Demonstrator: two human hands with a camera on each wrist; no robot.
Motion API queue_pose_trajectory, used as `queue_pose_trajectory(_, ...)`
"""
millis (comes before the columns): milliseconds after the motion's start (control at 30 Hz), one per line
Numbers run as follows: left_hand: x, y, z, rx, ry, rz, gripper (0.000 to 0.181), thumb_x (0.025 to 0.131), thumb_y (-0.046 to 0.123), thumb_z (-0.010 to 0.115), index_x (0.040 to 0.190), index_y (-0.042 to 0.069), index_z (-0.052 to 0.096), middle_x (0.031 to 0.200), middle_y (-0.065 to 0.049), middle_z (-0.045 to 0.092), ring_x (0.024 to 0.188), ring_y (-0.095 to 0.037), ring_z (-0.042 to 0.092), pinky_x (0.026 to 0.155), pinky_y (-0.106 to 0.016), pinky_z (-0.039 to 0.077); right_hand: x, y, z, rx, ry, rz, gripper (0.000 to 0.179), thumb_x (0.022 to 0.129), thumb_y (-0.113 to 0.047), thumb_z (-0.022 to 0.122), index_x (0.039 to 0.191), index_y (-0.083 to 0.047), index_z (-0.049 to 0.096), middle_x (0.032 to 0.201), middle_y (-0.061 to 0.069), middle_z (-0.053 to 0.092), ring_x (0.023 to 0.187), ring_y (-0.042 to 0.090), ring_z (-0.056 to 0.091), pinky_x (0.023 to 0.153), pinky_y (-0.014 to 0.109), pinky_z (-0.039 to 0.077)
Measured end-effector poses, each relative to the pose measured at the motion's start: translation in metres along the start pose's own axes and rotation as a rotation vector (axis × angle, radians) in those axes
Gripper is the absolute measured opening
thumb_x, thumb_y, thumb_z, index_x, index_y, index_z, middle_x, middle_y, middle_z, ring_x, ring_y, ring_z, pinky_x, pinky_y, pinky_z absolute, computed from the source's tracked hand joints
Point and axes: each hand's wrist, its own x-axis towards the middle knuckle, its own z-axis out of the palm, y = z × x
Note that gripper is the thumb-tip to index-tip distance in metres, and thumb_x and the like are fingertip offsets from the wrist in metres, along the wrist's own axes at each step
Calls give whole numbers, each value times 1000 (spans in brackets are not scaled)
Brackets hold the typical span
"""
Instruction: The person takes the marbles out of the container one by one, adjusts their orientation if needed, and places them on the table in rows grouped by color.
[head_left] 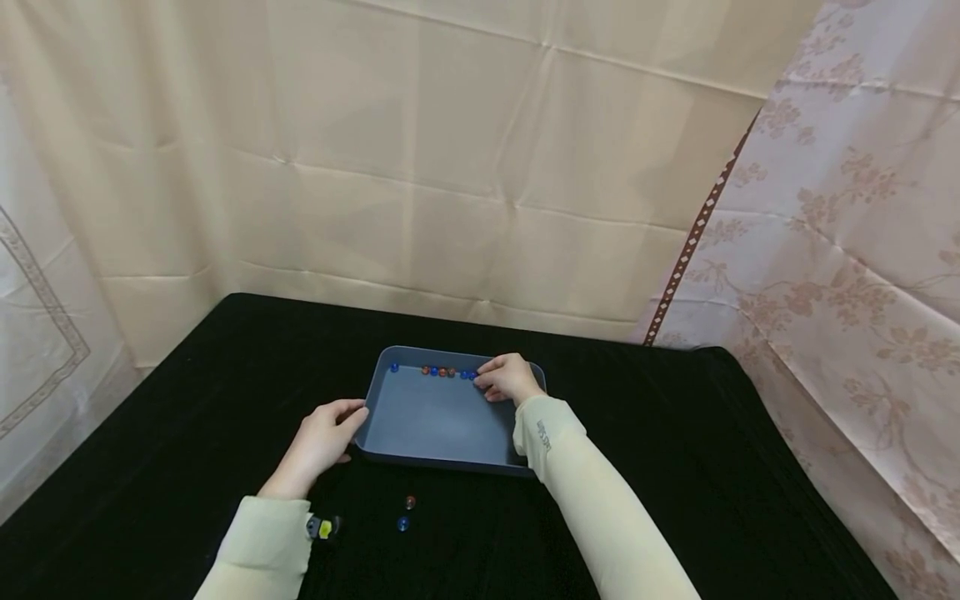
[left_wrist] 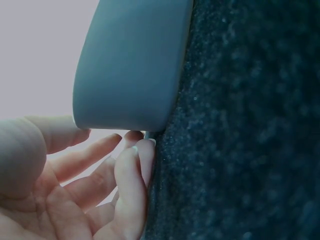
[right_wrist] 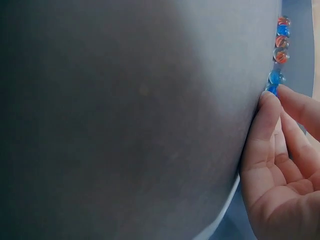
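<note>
A shallow grey-blue tray (head_left: 450, 425) lies on the black cloth. My right hand (head_left: 512, 377) reaches in at its far right, thumb and finger pinching a blue marble (right_wrist: 272, 89) in the right wrist view. This marble stands at the end of a row along the far wall, beside another blue marble (right_wrist: 276, 77). Farther along come orange-and-clear marbles (right_wrist: 281, 55) with a blue one (right_wrist: 283, 31) among them. My left hand (head_left: 321, 437) is at the tray's left side, thumb tip at the rim and the other fingers loosely bent by the outer wall.
A lone blue marble (head_left: 394, 367) sits in the tray's far left corner. In front of the tray, a reddish marble (head_left: 410, 502) and a blue marble (head_left: 402, 523) lie on the black cloth (head_left: 480, 546). Beige curtain (head_left: 450, 167) hangs behind the table, patterned cloth (head_left: 847, 250) at right.
</note>
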Motion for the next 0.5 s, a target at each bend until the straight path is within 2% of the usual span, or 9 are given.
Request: queue_pose_trajectory(500, -1, -1, 0, 14, -2, 2, 48, 105, 29, 45, 142, -2, 47, 128, -25, 59, 100, -26, 64, 75, -38, 61, -5, 0, -3, 32, -53, 49, 19, 85, 1, 73, 105, 4, 72, 83, 10, 74, 55, 7, 59, 55, 17, 55)
